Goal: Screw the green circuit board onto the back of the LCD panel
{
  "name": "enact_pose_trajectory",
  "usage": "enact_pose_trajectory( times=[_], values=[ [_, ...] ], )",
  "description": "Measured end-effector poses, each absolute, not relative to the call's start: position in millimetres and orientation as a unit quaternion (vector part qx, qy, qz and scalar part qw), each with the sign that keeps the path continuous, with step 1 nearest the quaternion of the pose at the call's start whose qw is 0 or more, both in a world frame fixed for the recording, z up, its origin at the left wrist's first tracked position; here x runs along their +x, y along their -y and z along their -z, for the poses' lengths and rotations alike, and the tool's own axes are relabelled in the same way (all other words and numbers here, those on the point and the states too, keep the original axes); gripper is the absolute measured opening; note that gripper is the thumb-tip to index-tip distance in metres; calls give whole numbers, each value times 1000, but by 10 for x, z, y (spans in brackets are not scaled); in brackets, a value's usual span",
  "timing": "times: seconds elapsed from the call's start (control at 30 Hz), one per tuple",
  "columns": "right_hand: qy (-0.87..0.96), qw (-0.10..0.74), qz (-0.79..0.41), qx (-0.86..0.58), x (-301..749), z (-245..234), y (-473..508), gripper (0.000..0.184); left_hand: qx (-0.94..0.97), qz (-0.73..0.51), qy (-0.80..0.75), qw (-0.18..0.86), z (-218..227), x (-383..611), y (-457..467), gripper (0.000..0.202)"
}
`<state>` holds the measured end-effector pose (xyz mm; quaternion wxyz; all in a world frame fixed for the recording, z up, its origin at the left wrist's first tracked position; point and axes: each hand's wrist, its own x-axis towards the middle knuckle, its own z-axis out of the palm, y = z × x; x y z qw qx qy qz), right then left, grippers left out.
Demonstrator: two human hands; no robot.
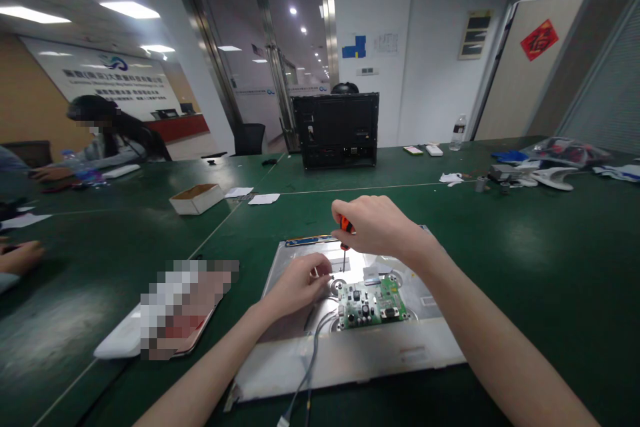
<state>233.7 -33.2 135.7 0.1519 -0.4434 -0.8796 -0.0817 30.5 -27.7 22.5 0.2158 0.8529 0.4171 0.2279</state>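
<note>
A silver metal panel (295, 353) lies flat on the green table in front of me, with a small green circuit board (373, 303) mounted near its middle and a grey cable (310, 360) running off its near edge. My right hand (375, 223) is closed round an orange-handled screwdriver (345, 227) held upright, tip down on the panel just left of the board. My left hand (300, 283) pinches something small beside the screwdriver's tip; I cannot make out what it is.
A white device with a blurred top (165, 320) lies left of the panel. Farther back stand a black monitor casing (336, 130), a cardboard box (196, 199), papers and a water bottle (457, 132). Tools and plastic parts (545, 173) clutter the right. Other people sit at the left.
</note>
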Motion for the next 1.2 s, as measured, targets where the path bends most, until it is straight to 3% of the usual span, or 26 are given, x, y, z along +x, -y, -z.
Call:
enact_pose_trajectory(
  times=[0.47, 1.2],
  values=[
    [886, 142, 84, -433, 2375, -1449, 462, 17, 874, -101, -340, 333, -350, 456, 557, 11],
    [888, 134, 70, -434, 2397, -1494, 507, 18, 851, -79, -334, 398, -353, 392, 465, 9]
  ],
)
